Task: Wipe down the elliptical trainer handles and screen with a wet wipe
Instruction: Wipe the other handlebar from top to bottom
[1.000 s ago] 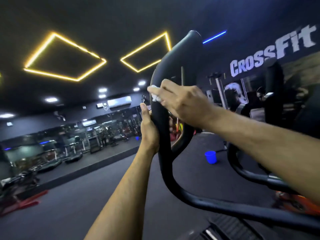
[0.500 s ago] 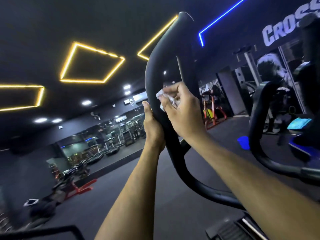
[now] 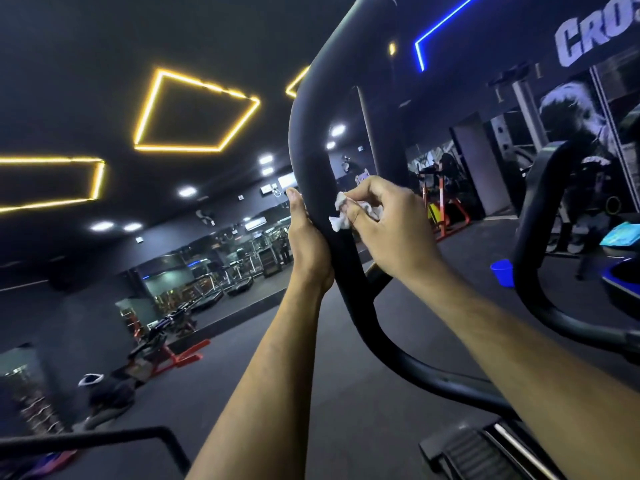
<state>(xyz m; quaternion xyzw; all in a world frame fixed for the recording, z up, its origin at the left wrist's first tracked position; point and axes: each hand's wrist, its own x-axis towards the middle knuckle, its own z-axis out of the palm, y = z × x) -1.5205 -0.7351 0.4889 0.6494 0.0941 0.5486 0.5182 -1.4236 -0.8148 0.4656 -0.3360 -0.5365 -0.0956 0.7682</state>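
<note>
A thick black looped handle of the elliptical trainer (image 3: pixel 311 140) rises through the middle of the view and curves down to the right. My left hand (image 3: pixel 308 244) grips its left side from behind, thumb pointing up. My right hand (image 3: pixel 388 223) pinches a crumpled white wet wipe (image 3: pixel 341 213) and presses it against the handle's inner right edge, just beside my left hand. A second black handle (image 3: pixel 533 237) curves at the right. The console with a blue glowing part (image 3: pixel 621 233) shows at the far right edge.
A blue bucket (image 3: pixel 503 271) stands on the dark floor at the right. Orange-framed gym machines (image 3: pixel 443 206) stand behind the handle and at the lower left. A black rail (image 3: pixel 104 438) crosses the bottom left. A ribbed pedal (image 3: pixel 485 452) lies at the bottom right.
My right hand with the wipe has slid down the handle from the upper bend to level with my left hand. The view has swung left and closer; my left hand keeps its grip.
</note>
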